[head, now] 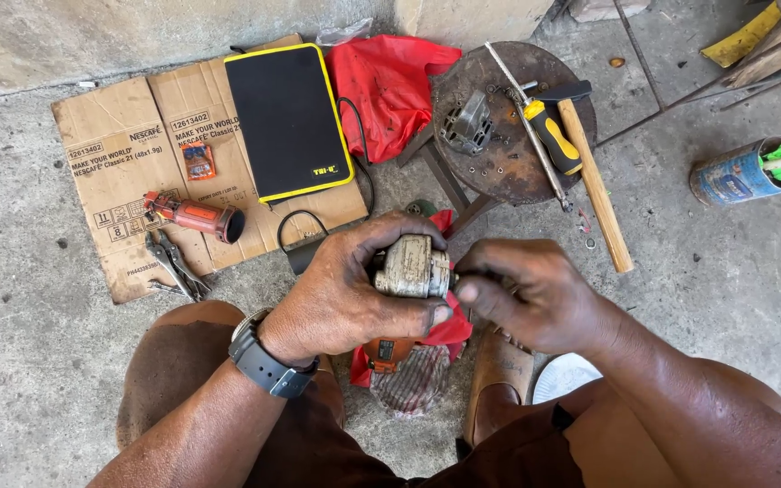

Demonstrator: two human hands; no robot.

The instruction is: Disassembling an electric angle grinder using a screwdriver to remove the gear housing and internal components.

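Observation:
My left hand [347,294] grips a dirty grey metal gear housing [413,266] of a power tool, fingers wrapped over its top. My right hand [526,294] pinches the housing's right end, fingers closed around something small that I cannot make out. Below the hands lie a red cloth [449,333] and an orange tool body [389,352] on a ribbed dark part. A watch sits on my left wrist.
Flattened cardboard [119,154] holds a black yellow-edged case [286,117], an orange tool casing [196,217] and pliers [174,265]. A round rusty stool [499,163] carries a metal part, a yellow-handled screwdriver [551,137] and a hammer [594,185]. A tin can [734,176] stands at right.

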